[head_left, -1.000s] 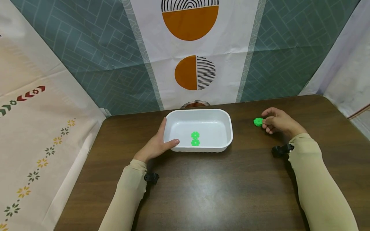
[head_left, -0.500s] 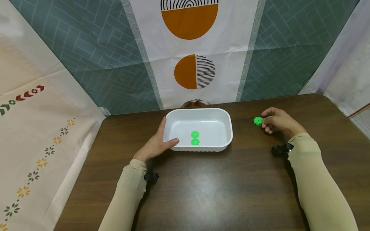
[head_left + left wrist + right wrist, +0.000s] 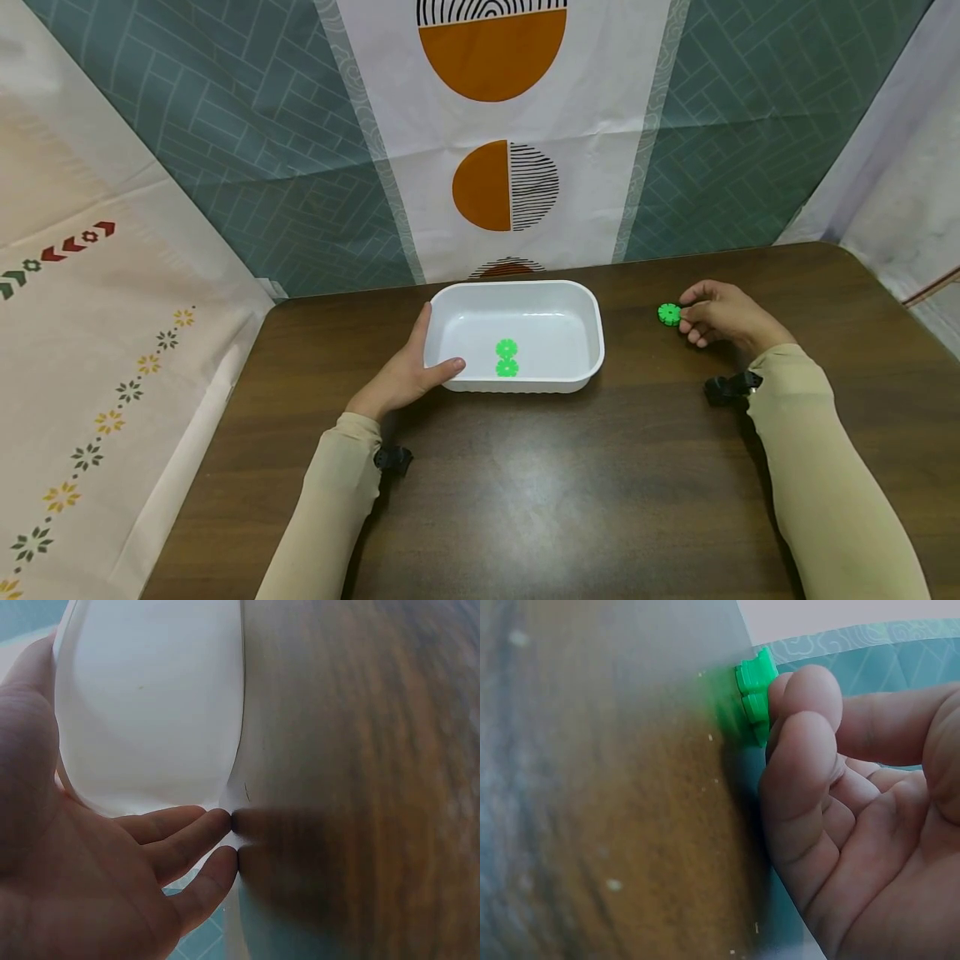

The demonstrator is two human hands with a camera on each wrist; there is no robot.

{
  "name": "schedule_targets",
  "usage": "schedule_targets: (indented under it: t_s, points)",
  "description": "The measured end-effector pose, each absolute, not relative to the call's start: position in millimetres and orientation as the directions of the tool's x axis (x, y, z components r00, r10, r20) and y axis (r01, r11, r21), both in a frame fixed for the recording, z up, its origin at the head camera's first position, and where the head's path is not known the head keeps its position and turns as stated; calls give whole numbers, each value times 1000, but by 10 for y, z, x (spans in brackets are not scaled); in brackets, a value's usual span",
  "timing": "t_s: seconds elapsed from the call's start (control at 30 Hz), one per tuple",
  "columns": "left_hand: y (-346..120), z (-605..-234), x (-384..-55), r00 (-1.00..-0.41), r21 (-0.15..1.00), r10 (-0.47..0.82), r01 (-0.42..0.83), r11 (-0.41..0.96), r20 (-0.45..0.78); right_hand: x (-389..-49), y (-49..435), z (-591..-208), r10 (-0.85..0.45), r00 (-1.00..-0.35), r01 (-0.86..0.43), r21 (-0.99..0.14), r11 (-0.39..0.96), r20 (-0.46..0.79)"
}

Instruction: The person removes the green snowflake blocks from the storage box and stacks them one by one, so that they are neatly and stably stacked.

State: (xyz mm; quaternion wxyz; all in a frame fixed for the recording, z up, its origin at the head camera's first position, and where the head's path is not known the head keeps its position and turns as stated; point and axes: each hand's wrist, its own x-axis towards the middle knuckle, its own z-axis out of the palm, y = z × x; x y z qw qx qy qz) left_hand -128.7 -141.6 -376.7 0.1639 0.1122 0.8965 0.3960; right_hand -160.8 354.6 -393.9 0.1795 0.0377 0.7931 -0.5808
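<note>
A white rectangular tray (image 3: 517, 325) stands near the table's far edge. My left hand (image 3: 405, 367) holds its left end, thumb over the near rim and fingers along the outer wall; in the left wrist view fingertips (image 3: 223, 819) rest at the tray's foot. Inside the tray two flat green flower-shaped discs (image 3: 507, 358) lie edge to edge. To the right, my right hand (image 3: 723, 321) pinches another green notched disc (image 3: 669, 314) by its edge between thumb and finger. In the right wrist view this disc (image 3: 757, 682) shows edge-on beside the fingertips, close to the tabletop.
The brown wooden table (image 3: 525, 483) has a rounded far right corner. Behind it hangs a teal and white patterned cloth (image 3: 592, 167). Another white cloth (image 3: 112, 350) with small flowers hangs along the left side. Each wrist carries a small black camera.
</note>
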Motion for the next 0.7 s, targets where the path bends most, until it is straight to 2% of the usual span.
schedule_targets:
  t_s: [0.37, 0.53, 0.7]
  points:
    - [-1455, -3755, -1258, -923, 750, 332, 80, 656, -192, -1496, 3450, -3735, -144, -953, 206, -917, 341, -268]
    - [-1449, -3753, -1263, -922, 756, 341, 90, 648, -183, -1392, 3279, -3483, -159, -972, 108, -928, 357, -175]
    - [-1453, -3776, -1279, -918, 762, 364, 119, 636, -160, -1294, 2968, -3216, -241, -968, -9, -945, 326, -74]
